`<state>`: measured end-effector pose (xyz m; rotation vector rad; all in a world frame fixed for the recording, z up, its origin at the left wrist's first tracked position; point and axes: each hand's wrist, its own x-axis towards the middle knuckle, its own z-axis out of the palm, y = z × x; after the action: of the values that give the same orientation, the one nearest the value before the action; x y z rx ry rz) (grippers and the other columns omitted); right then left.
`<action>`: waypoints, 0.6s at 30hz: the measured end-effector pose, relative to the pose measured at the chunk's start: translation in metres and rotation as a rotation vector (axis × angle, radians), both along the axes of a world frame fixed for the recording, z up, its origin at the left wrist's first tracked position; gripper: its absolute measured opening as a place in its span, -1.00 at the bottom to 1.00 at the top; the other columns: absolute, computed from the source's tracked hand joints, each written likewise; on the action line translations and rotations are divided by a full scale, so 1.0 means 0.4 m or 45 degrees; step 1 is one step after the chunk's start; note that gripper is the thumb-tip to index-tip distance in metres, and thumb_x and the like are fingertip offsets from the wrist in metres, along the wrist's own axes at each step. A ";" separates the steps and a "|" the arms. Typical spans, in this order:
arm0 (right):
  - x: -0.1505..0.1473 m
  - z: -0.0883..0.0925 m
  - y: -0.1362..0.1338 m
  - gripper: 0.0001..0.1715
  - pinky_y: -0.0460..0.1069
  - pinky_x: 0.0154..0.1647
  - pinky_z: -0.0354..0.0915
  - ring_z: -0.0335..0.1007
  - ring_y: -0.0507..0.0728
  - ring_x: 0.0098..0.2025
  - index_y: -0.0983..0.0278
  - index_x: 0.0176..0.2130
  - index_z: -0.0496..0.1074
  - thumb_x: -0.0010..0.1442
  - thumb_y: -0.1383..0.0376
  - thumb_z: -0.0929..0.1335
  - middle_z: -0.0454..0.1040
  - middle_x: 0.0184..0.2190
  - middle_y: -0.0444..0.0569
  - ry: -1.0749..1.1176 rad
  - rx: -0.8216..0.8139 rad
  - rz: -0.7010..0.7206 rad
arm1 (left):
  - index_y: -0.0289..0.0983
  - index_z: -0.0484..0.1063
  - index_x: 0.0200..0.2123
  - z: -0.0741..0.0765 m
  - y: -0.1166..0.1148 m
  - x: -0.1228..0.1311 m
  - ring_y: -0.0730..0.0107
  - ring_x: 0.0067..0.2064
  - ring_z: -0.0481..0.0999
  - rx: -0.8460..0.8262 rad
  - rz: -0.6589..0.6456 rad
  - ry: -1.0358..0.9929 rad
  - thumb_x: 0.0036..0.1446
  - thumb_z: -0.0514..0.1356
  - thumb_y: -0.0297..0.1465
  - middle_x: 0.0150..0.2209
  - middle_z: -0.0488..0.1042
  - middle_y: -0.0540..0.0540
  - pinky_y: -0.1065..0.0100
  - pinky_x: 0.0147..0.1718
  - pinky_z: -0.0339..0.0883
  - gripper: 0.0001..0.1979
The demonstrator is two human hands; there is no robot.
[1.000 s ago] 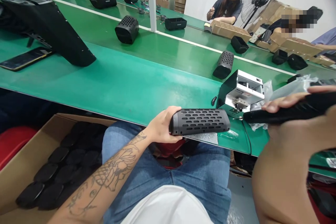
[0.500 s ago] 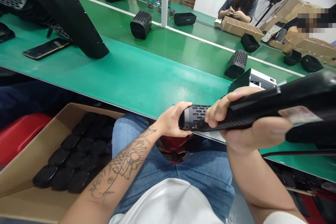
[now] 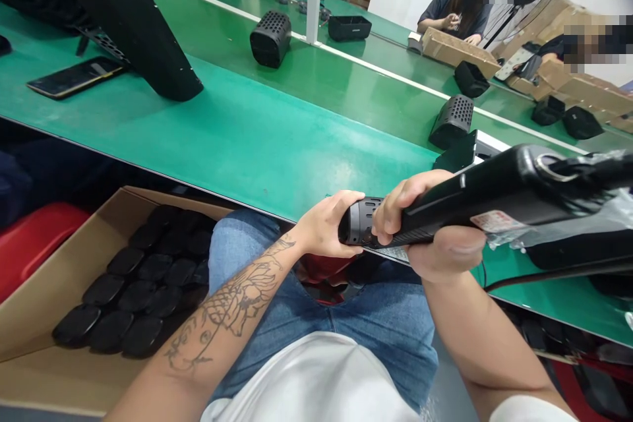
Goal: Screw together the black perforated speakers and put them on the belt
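My left hand (image 3: 324, 224) grips a black perforated cylindrical speaker (image 3: 360, 222) over my lap. My right hand (image 3: 430, 227) is wrapped around a black corded electric screwdriver (image 3: 494, 201) with a white label and a ring at its rear end. The screwdriver's front end lies against the speaker's end, and my right fingers cover the contact point. Most of the speaker's body is hidden behind both hands.
On my lap, a cardboard box (image 3: 44, 362) holds several black oval parts. Beyond it runs a green workbench (image 3: 247, 125) bearing black speaker housings, a phone (image 3: 74, 77) and a large black object (image 3: 128, 26). A co-worker (image 3: 452, 16) sits across the bench.
My right hand has brought the screwdriver from the right onto the speaker's end, covering much of the speaker. The left hand keeps its hold, and the view has shifted slightly.
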<state>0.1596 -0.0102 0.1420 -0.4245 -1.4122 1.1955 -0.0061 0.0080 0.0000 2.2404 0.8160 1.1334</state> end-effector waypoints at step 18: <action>0.021 0.046 -0.015 -0.51 0.13 -0.66 0.37 0.37 0.18 -0.67 0.14 -0.25 0.59 0.02 -0.16 0.55 0.46 -0.60 -0.11 -0.034 0.030 -0.083 | -0.18 0.05 0.38 -0.003 -0.013 0.003 -0.09 0.23 0.48 0.024 0.086 0.041 -0.05 0.45 -0.13 0.24 0.37 -0.28 -0.06 0.19 0.41 0.00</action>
<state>0.1679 -0.0163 0.1604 -0.4682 -1.4240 1.1230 -0.0049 0.0028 -0.0013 2.2675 0.9043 1.1427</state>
